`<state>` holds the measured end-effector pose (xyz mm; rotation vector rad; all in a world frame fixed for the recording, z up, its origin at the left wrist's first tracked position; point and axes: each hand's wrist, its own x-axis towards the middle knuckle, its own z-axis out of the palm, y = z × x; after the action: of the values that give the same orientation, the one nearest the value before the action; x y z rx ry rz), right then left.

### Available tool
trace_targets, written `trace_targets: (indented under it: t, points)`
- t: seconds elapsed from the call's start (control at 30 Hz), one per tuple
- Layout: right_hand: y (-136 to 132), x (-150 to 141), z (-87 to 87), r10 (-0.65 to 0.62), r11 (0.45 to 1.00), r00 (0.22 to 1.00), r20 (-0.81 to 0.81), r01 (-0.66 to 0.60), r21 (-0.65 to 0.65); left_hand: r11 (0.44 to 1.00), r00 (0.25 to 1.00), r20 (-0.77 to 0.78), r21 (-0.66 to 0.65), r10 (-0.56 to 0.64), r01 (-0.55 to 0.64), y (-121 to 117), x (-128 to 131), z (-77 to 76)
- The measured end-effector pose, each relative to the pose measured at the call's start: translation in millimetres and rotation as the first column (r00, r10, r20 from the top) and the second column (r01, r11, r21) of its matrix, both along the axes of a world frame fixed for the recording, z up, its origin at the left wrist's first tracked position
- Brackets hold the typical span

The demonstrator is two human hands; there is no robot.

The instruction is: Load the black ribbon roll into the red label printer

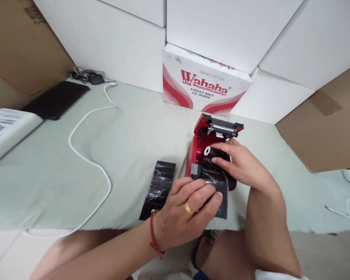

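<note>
Machine: red, on the tabletop (134,128), right of centre in the frame; its lid (201,121) stands open at the back, with a metal bar and a dark roller (221,130) on its underside.
Roll: black, with a white core (207,151), lying inside the machine under the right hand.
Strip: a black, glossy length (221,194) at the machine's front, reaching past its edge toward the person.
Left hand (189,208): fingers curled, pinching the strip against the thumb; a ring (188,207) and a red cord (154,233) are on it and its wrist.
Right hand (240,161): thumb and forefinger apart, gripping the roll from the right; the other fingers are partly hidden.
Handling the roll: a light grip near its ends would probably steady it best, so that it can seat level without tilting.
Handling the strip: a gentle, even pull square to the front should take out slack; a sideways tug could crease it or skew the roll.
Lid care: fingertips are best clear of the lid's underside, and the roller free of folds.
Loose piece (161,179): black and creased, on the tabletop left of the machine, partly behind the left hand.
Around: white cable (72,144) at left, keys (89,76) and a black tablet (58,99) upper left, Wahaha box (175,85) behind the machine.
</note>
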<state>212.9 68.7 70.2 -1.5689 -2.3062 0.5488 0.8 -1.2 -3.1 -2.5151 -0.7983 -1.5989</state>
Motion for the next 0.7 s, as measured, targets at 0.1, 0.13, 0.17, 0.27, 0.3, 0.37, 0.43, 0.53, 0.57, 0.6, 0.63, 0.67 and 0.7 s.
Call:
trace_targets:
  t: [0.1,0.13,0.17,0.27,0.3,0.37,0.43,0.53,0.57,0.6,0.63,0.67,0.7]
  points:
    - [8.0,-10.3,4.8,0.037,0.999,0.99,0.136,-0.035,-0.021,1.0,1.0,-0.006,-0.016,0.022,-0.022,0.2,0.8,2.7]
    - [10.6,-13.1,6.2,0.051,0.998,0.982,0.181,-0.045,-0.037,1.0,1.0,-0.003,-0.019,0.022,-0.022,-0.2,1.4,2.9]
    - [13.0,-15.7,7.0,0.061,0.997,0.974,0.218,-0.052,-0.051,1.0,1.0,0.003,-0.02,0.018,-0.018,-0.8,2.4,2.5]
    - [18.2,-20.6,6.1,0.078,0.996,0.958,0.278,-0.061,-0.069,1.0,0.999,0.032,-0.014,-0.008,0.009,-3.0,7.2,-0.7]
    - [17.9,-21.0,5.8,0.081,0.996,0.955,0.286,-0.064,-0.069,1.0,0.999,0.038,-0.011,-0.019,0.02,-3.5,9.0,-1.8]
    - [12.1,-20.0,8.1,0.088,0.995,0.951,0.297,-0.072,-0.064,0.999,0.998,0.045,-0.011,-0.033,0.034,-4.0,12.2,-3.2]
    - [-0.3,-16.4,15.6,0.108,0.994,0.971,0.214,-0.099,-0.051,0.999,0.998,0.051,-0.011,-0.037,0.038,-3.4,14.3,-2.8]
    - [-18.6,-8.3,30.6,0.023,0.998,0.99,-0.136,-0.014,0.068,0.999,0.996,0.082,-0.002,-0.045,0.046,-1.3,15.0,0.1]
    - [-20.6,-5.3,33.6,-0.041,0.986,0.969,-0.244,0.078,0.146,0.999,0.995,0.092,-0.001,-0.048,0.048,-0.6,14.8,1.2]
    - [-19.4,-2.4,34.7,-0.104,0.954,0.946,-0.307,0.182,0.238,0.999,0.994,0.097,-0.002,-0.051,0.052,0.0,14.5,2.1]
    - [-15.1,0.6,33.6,-0.153,0.903,0.933,-0.326,0.266,0.337,0.998,0.994,0.099,-0.005,-0.054,0.055,0.3,14.3,2.8]
    - [-8.5,3.4,30.5,-0.181,0.854,0.935,-0.304,0.303,0.423,0.999,0.994,0.098,-0.009,-0.052,0.054,0.5,14.2,3.3]
    - [-0.6,6.0,25.8,-0.192,0.824,0.947,-0.256,0.297,0.482,0.999,0.994,0.094,-0.011,-0.052,0.053,0.5,14.4,3.6]
